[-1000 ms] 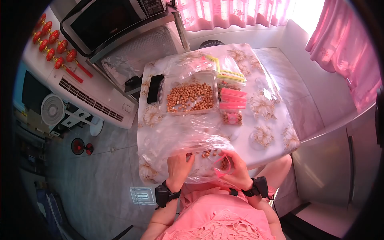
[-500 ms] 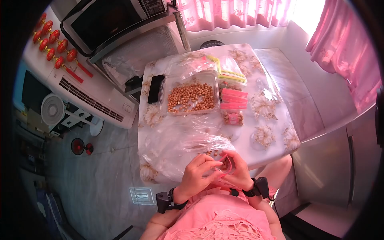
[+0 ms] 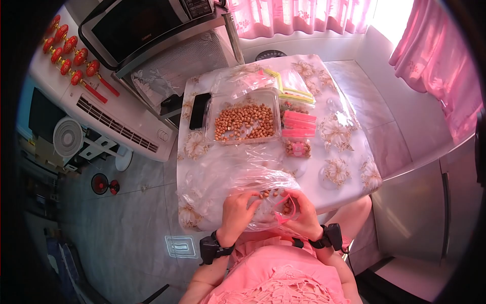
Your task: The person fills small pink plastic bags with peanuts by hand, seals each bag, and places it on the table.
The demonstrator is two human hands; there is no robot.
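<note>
My right hand (image 3: pixel 305 215) is closed on a small clear zip bag (image 3: pixel 284 215) with a pink edge. Its mouth gapes toward the left, and brown nuts show inside. A few loose round nuts (image 3: pixel 268 194) lie on a clear plastic bag (image 3: pixel 243 175) at the table's near edge. Beside them is my left hand (image 3: pixel 238 213), thumb and forefinger apart and the other fingers partly hidden; I see nothing held in it. Beyond the plastic bag stands a clear plastic box (image 3: pixel 243 142) with many more brown nuts (image 3: pixel 245 121) in it.
Right of the box are a filled small bag (image 3: pixel 297 148), pink-topped bags (image 3: pixel 299 121) and yellow-edged zip bags (image 3: pixel 296 96). A black phone (image 3: pixel 200 111) lies at the left on the flowered tablecloth (image 3: pixel 336 175). A microwave (image 3: pixel 142 30) stands beyond the table.
My left hand has moved away from the small bag's mouth, leftward to the loose nuts, and its fingers have parted. My right hand still holds the bag, whose opening now shows more.
</note>
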